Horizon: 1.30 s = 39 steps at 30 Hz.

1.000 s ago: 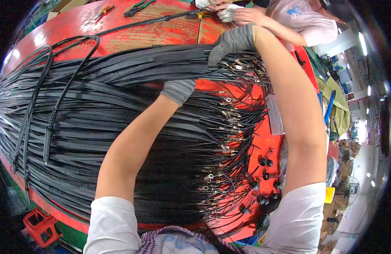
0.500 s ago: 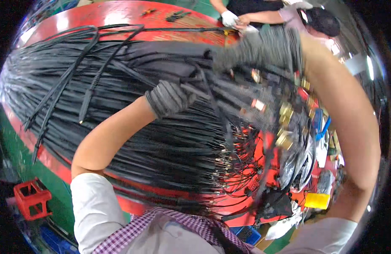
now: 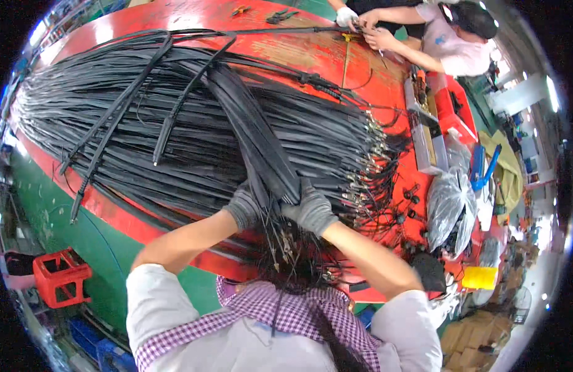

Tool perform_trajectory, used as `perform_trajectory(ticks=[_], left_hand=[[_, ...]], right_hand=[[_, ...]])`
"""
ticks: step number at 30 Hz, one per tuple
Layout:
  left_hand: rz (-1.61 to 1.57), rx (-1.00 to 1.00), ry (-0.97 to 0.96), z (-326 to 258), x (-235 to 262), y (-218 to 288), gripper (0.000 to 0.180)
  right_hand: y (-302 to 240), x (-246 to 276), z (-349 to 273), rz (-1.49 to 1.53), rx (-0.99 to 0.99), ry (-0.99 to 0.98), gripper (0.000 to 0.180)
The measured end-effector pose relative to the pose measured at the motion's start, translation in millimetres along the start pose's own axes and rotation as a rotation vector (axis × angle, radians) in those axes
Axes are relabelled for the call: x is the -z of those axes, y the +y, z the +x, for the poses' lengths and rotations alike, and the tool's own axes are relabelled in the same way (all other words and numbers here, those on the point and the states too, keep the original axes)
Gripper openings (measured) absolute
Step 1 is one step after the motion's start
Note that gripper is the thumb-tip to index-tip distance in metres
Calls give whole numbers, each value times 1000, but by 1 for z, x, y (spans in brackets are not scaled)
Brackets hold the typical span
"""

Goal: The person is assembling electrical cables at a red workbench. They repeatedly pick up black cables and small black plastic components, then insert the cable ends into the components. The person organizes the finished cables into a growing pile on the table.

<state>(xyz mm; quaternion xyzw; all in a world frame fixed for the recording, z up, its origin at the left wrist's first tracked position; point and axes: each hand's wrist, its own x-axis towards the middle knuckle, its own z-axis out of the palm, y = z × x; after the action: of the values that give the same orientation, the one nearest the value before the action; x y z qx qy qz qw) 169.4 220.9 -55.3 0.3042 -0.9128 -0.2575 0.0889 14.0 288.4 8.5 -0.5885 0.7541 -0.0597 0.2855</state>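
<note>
Both my hands wear grey striped gloves. My left hand (image 3: pixel 244 208) and my right hand (image 3: pixel 312 209) are closed around the two sides of a thick bundle of black cables (image 3: pixel 255 133). This bundle bends out of the pile and runs toward me, to the near side of the table. Thin wire ends with metal tips (image 3: pixel 285 245) hang below and between my hands. Beneath lies a broad pile of long black cables (image 3: pixel 199 124), its metal connectors (image 3: pixel 364 186) fanned out on the right. My fingertips are partly hidden by the bundle.
Across the red table (image 3: pixel 386 80), a co-worker's hands (image 3: pixel 376 34) handle a cable end. Parts bins (image 3: pixel 426 130), a red box (image 3: pixel 454 111), a clear plastic bag (image 3: pixel 451 211) and a blue tool (image 3: pixel 485 167) stand at right. A red crate (image 3: pixel 62 278) sits at lower left.
My right hand has come from the far right down to the near side, beside my left hand, which also moved nearer. The bundle of black cables now bends toward me.
</note>
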Motion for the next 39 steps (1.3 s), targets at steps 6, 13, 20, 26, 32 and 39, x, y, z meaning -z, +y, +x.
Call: perform_trajectory(ticks=[6, 13, 20, 26, 32, 39], left_hand=[[831, -130, -105, -47, 1, 21, 50], [-417, 412, -589, -90, 48, 104, 54], [-706, 390, 162, -106, -96, 142, 72], [-864, 59, 8, -60, -125, 210, 55], [-294, -135, -772, -83, -24, 174, 34], [-171, 261, 258, -84, 76, 60, 23]], right_hand=[[13, 6, -4, 134, 12, -20, 93], [44, 12, -17, 170, 157, -2, 100], [95, 7, -19, 479, 276, 21, 76], [104, 54, -42, 120, 283, -112, 54], [103, 25, -81, -359, 303, 261, 49], [91, 3, -115, -321, 447, 383, 53]])
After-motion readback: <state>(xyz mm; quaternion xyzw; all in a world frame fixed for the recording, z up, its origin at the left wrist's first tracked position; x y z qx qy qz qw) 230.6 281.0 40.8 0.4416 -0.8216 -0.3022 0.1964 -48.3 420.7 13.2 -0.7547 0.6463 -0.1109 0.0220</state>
